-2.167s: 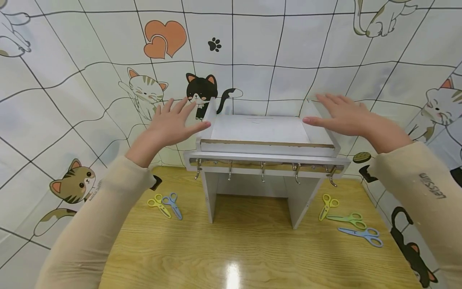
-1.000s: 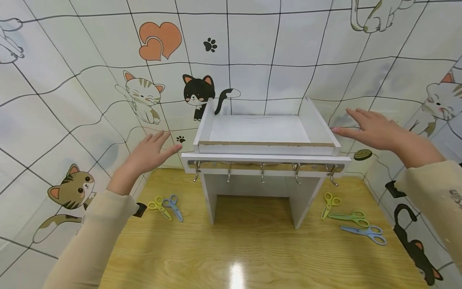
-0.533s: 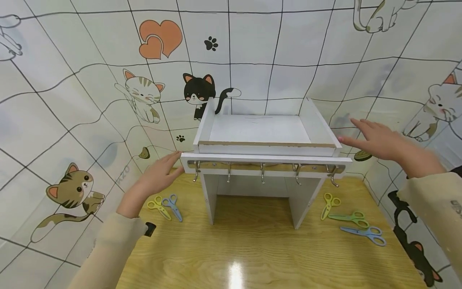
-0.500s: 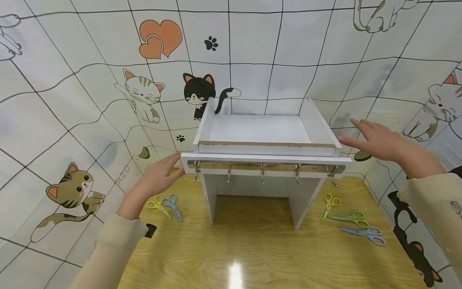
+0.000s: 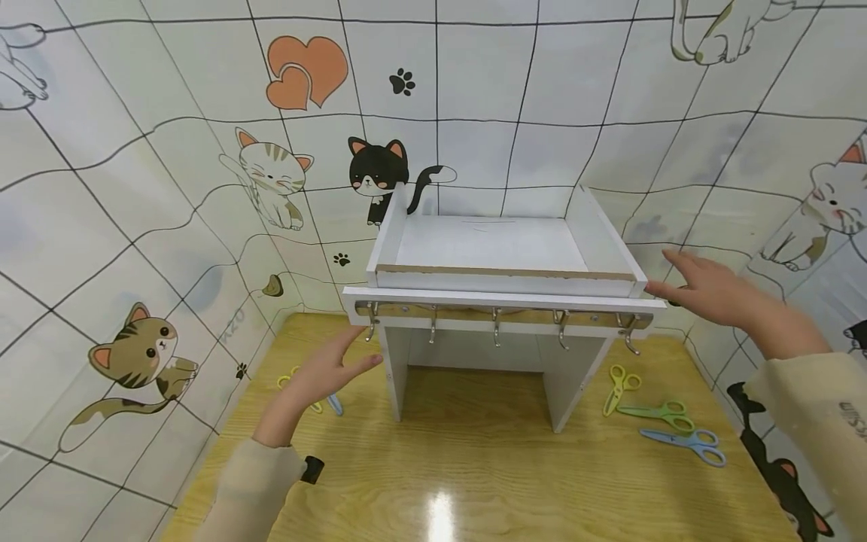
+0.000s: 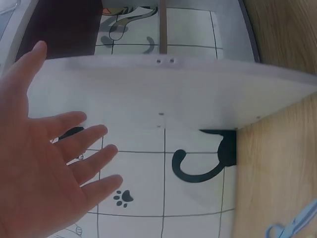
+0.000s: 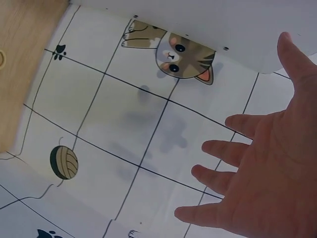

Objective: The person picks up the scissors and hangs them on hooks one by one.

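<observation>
A white rack (image 5: 504,300) with a shallow tray-like top and a row of metal hooks (image 5: 497,327) stands on the wooden table. My left hand (image 5: 323,374), fingers spread, is at the rack's left side below the hook rail, holding nothing. It partly covers a yellow and a blue pair of scissors. In the left wrist view its palm (image 6: 44,173) faces the rack's white side panel (image 6: 148,94). My right hand (image 5: 714,292) is stretched out by the top's right corner with its thumb close to it; whether they touch I cannot tell. In the right wrist view the fingers are spread.
To the right of the rack lie yellow scissors (image 5: 620,389), green scissors (image 5: 662,412) and blue scissors (image 5: 687,444). Blue scissors (image 5: 335,403) lie on the left. A cat-print sheet (image 5: 515,83) covers the walls behind and beside the wooden table (image 5: 474,482).
Both hands have come down from above the rack's top. The left hand has moved below the hook rail, over the left scissors. The right hand has shifted outward and lower. The rack stays in place.
</observation>
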A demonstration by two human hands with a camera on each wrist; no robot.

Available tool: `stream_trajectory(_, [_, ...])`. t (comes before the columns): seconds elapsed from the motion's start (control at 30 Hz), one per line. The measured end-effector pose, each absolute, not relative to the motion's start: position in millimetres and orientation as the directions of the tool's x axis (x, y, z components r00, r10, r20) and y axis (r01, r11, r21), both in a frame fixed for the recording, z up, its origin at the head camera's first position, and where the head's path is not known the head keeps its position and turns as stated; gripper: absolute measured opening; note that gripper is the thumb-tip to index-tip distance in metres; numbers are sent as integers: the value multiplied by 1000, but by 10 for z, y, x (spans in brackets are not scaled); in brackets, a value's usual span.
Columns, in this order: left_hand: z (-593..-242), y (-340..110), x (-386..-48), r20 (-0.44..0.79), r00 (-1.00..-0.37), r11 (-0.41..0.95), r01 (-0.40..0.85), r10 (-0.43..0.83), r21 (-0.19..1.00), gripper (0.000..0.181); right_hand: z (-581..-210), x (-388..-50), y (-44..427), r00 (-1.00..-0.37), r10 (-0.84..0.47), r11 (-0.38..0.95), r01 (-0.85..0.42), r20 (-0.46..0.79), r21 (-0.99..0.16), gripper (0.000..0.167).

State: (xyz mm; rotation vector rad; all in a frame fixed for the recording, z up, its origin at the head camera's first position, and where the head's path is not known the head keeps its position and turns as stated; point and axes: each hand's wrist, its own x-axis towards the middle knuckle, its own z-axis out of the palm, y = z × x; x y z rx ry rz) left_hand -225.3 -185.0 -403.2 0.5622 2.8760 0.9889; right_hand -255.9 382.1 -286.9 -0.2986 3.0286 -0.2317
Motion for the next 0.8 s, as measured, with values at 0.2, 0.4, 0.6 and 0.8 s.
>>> stream_trajectory(0.2, [-4172,-1690,-2218,36,-938,641,262,343,722,91,-3045,-2526,3873,-974,-221,963,-212,-39,-165,83])
stream_trajectory(0.4, [-4302,-1539,-2204,59,-954,528,214,295,822,92,-3244,-2508,3942,-973,-229,957,-222,-18,-187,76])
stream_trajectory(0.6, [-4440,-1416,-2189,172,-963,425,248,209,871,79,-3487,-2488,4006,-978,-207,950,-191,-39,-248,86])
stream_trajectory(0.8, [-4529,-1338,-2179,232,-962,395,272,147,878,70,-3805,-2460,4030,-976,-214,919,-185,-46,-348,85])
